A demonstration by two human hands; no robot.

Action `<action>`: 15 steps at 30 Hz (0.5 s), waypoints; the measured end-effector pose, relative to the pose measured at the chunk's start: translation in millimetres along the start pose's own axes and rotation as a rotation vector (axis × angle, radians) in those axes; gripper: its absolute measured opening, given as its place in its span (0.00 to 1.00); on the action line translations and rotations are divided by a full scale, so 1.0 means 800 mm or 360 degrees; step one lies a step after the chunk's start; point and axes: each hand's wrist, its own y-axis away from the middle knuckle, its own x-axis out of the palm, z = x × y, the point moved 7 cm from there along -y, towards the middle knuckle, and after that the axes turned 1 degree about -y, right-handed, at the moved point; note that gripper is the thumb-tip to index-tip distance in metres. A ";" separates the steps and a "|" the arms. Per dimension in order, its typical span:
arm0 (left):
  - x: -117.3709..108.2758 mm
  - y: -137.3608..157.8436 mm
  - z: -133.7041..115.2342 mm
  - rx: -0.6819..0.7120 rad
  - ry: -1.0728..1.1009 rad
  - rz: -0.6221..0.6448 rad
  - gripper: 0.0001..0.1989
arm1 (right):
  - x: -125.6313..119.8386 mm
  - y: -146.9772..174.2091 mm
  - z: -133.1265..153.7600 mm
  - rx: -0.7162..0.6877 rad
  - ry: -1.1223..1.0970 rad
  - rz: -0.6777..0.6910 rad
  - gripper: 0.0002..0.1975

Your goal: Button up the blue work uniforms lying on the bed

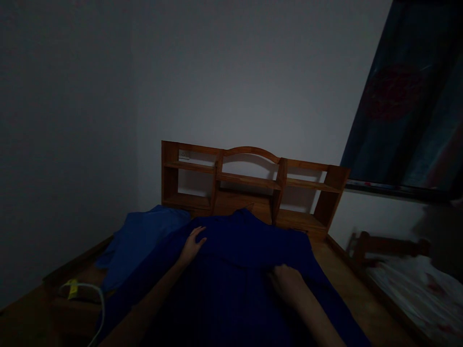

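Reaching forward over a dark blue garment (235, 294) in the head view, both bare arms come in from the bottom edge, in dim light. The garment lies spread on a wooden bed (334, 262), its upper edge near the headboard (249, 182) and its lower part running out of the picture toward the wearer. The left hand (191, 246) is over the garment's upper left part, fingers extended and thumb held apart, so its grip is released; whether the palm presses on the fabric is hard to tell. The right hand (287, 283) is at the garment's right half, closer to the wearer, with its fingers curled and mostly hidden; I cannot tell whether its grip pinches the cloth or merely rests there. A lighter blue cloth (146, 238) lies rumpled to the left of the garment, up by the headboard. At the lower left, a pale cable (103, 301) curves near a small yellow item (73, 288), too dark to identify. The headboard has shelf compartments and an arched top rail (249, 150), and a socket (183, 154) shows through its upper left compartment. Behind it rises a plain wall (253, 77). At the upper right hangs a dark curtain (408, 140) with a reddish round patch, and below it lies a pale, reddish-patterned fabric (415, 289) beside the bed.
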 end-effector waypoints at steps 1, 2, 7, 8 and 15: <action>0.000 0.001 0.000 0.0018 -0.0019 -0.0019 0.22 | -0.009 -0.002 0.027 -0.0132 -0.0046 -0.0080 0.18; 0.000 0.002 -0.001 0.0033 -0.0037 -0.0037 0.22 | -0.019 -0.005 0.055 -0.0261 -0.0117 -0.0185 0.20; -0.011 0.013 -0.034 0.0089 -0.0234 -0.0216 0.19 | -0.013 -0.049 0.160 -0.0604 -0.0424 -0.0486 0.24; -0.019 0.015 -0.045 0.0118 -0.0294 -0.0246 0.18 | 0.007 -0.061 0.170 -0.0603 -0.0442 -0.0430 0.26; -0.156 0.056 -0.084 0.0201 -0.0878 -0.0194 0.16 | 0.114 -0.107 0.189 -0.0615 -0.0552 -0.0191 0.29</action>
